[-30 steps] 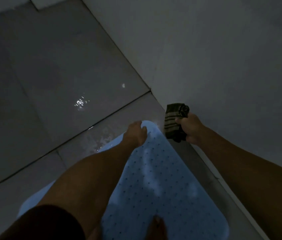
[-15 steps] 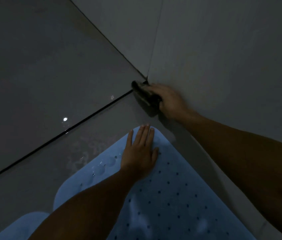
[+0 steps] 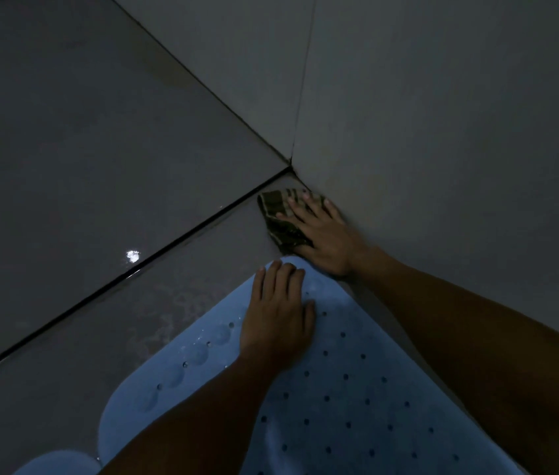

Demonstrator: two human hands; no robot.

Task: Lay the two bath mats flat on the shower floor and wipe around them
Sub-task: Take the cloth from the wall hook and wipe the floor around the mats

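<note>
On the dim shower floor (image 3: 82,166), the right hand (image 3: 326,234) has pulled the striped cloth (image 3: 280,217) back from the corner, fingers spread flat on it; the left hand (image 3: 278,320), fingers straight, presses the blue mat (image 3: 340,389). Wiping seems underway.

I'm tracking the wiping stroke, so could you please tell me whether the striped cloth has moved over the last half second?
Yes. The striped cloth has slid away from the wall corner, back toward the blue mat, under the right hand.

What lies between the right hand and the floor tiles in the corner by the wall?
In the head view, a dark striped cloth lies between them. The right hand presses flat on it with straight fingers, beside the wall, just beyond the blue mat's far corner.
</note>
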